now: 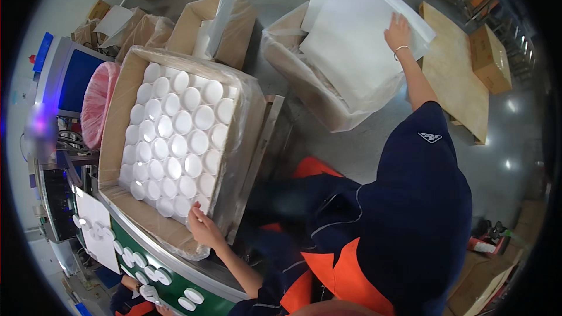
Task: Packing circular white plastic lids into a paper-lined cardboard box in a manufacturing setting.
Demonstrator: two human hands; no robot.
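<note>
Right hand (pixel 398 36): between 1 and 2 o'clock, fingers extended over the right side of thin, flat white sheets (pixel 357 17); whether they pinch an edge, I cannot tell.
Left hand (pixel 206 231): 7 o'clock, fingers part-curled at the corner of a brown cardboard carton lined with clear plastic (pixel 114 146); any grip is unclear.
Cups: round white cup-like pieces (pixel 177 145), packed in rows inside that carton, 9 o'clock.
Sheets: at 1 o'clock, rising above a second plastic-lined carton (pixel 287 61).
Sheet risk: held at one side, they could bend, or several might cling and lift together.
Cup risk: a nudge from the left fingers could tip the corner cups.
Green-topped table (pixel 180 279): 7 o'clock, carrying loose white discs (pixel 194 296), a co-worker's gloved hand (pixel 150 294) beside them.
</note>
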